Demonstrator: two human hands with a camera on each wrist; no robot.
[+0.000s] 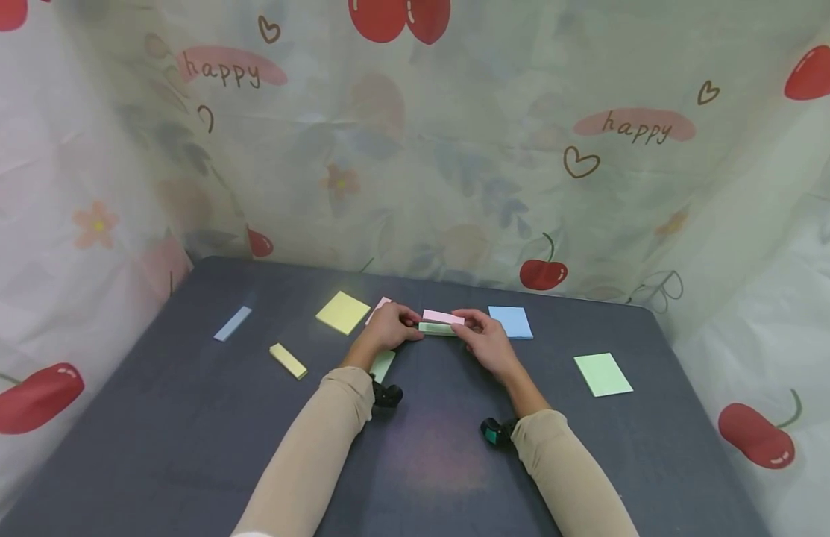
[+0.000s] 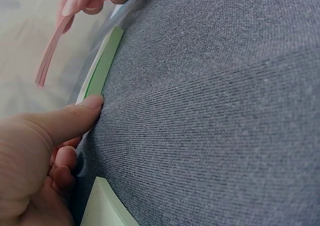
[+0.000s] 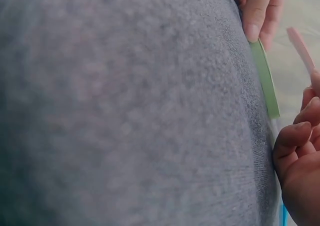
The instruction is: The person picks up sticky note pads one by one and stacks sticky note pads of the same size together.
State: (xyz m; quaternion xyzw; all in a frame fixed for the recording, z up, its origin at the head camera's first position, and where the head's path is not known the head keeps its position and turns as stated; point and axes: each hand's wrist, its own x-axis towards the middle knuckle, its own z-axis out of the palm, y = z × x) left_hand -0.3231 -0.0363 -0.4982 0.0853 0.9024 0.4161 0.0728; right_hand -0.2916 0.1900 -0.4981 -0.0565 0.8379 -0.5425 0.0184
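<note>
Nearest, the dark table [image 1: 153, 455] is crossed by two beige sleeves [image 1: 303, 455]. A little farther in, a pale green square pad [image 1: 604, 374] is seen at the right, a green pad [image 1: 382, 364] is partly hidden by the left wrist, and a short yellow strip [image 1: 288, 361] is seen to the left. Beyond these, a green strip [image 1: 438, 329] is held low at the tabletop between the two hands, its long axis running left to right; its left end is pinched between thumb and fingers of the left hand [image 1: 389, 330]. By the right hand [image 1: 487, 341], a pink strip [image 1: 444, 318] is gripped at its right end, thumb against fingers, and its free end is pointed toward the left fingertips. The pink strip is held above and just beyond the green strip, nearly parallel to it, and in the left wrist view a gap is shown between them. The green strip is thus gripped by the left hand, while its right end is left just beside the right fingers. Farther off, a narrow blue strip [image 1: 233, 324], a blue square pad [image 1: 511, 322], a yellow square pad [image 1: 343, 312] and a pink piece [image 1: 380, 308], half covered by the left hand, are seen before the printed curtain [image 1: 415, 186].
</note>
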